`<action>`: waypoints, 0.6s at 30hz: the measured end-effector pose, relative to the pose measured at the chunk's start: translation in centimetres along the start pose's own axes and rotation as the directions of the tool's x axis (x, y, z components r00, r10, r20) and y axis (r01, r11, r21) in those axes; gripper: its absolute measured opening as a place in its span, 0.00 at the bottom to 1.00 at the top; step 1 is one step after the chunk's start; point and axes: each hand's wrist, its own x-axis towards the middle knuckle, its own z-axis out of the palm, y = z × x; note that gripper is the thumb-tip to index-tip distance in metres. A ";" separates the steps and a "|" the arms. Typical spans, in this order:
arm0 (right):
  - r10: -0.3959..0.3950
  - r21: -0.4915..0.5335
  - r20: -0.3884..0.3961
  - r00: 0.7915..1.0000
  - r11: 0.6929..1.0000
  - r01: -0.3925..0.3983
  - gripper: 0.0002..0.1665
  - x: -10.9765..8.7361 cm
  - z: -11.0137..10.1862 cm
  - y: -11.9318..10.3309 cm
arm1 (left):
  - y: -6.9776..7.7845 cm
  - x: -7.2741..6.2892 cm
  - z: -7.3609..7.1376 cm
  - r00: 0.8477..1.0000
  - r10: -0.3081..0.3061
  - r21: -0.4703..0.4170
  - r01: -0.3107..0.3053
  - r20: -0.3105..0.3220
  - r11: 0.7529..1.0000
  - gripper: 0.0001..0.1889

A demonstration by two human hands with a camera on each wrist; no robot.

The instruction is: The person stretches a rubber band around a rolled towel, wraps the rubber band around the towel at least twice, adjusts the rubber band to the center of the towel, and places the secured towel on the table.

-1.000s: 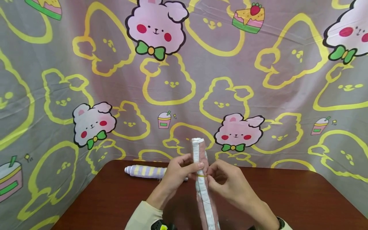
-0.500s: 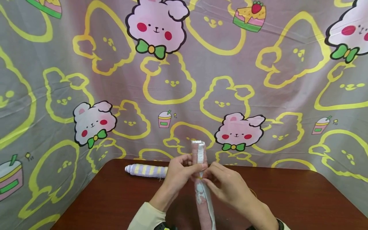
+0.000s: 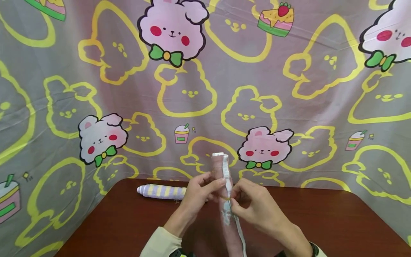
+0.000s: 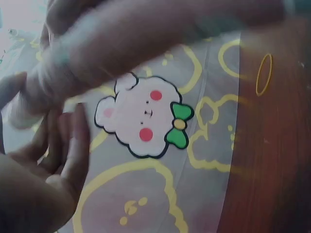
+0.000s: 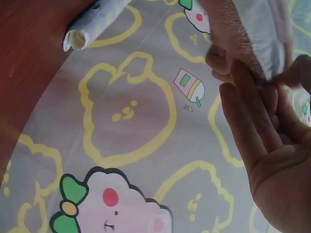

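Observation:
A rolled pink towel [image 3: 232, 232] with a white edge strip stands tilted in front of me in the head view. My left hand [image 3: 197, 194] grips its upper part, thumb across the near side. A thin yellow rubber band [image 3: 226, 198] circles the roll just below that thumb. My right hand [image 3: 257, 205] pinches at the band with thumb and forefinger on the roll's right side. In the right wrist view, the pinching fingertips sit against the white strip [image 5: 260, 36], while two other fingers [image 5: 243, 121] extend. The roll's lower end runs out of the head view.
Another towel roll [image 3: 162, 191], striped purple and yellow, lies at the back left of the brown table [image 3: 337, 221], partly behind my left hand. A loose yellow rubber band [image 4: 264, 74] lies on the table in the left wrist view. A cartoon-printed cloth [image 3: 192, 89] hangs behind the table.
The roll has turned in my hands: its white strip has shifted from the left and middle to the right side, and more pink faces me. Both hands stay near the band.

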 end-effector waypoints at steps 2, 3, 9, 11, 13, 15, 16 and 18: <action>0.052 0.057 -0.007 0.999 0.997 -0.052 0.20 0.0 -0.2 0.0 | 0.0 0.0 -0.3 0.999 -0.007 -0.024 0.009 0.054 1.000 0.19; 0.074 0.076 -0.005 0.997 0.994 -0.073 0.20 0.0 -0.2 0.0 | -0.1 0.1 -0.4 0.997 -0.007 -0.033 0.009 0.070 0.999 0.18; 0.010 0.020 -0.049 0.999 1.000 -0.009 0.21 0.3 0.1 0.0 | 0.1 0.0 -0.5 1.000 0.018 -0.079 -0.016 0.022 0.997 0.14; -0.063 -0.021 -0.073 0.995 0.998 0.061 0.21 0.3 0.3 -0.1 | 0.2 -0.1 -0.4 1.000 0.026 -0.074 -0.026 -0.003 0.997 0.14; -0.115 -0.056 -0.083 0.990 0.992 0.111 0.21 0.4 0.4 -0.1 | 0.3 -0.1 -0.2 0.999 0.034 -0.054 -0.035 -0.018 0.998 0.15; -0.153 -0.099 -0.089 0.984 0.984 0.145 0.22 0.4 0.4 -0.1 | 0.4 -0.1 -0.1 0.999 0.042 -0.042 -0.043 -0.031 0.998 0.15; -0.157 -0.117 -0.090 0.984 0.982 0.146 0.22 0.4 0.4 -0.1 | 0.4 -0.1 0.0 0.998 0.047 -0.031 -0.048 -0.039 0.998 0.14; -0.150 -0.137 -0.085 0.985 0.981 0.138 0.22 0.4 0.3 -0.1 | 0.4 -0.2 0.2 0.997 0.057 -0.023 -0.058 -0.052 0.998 0.13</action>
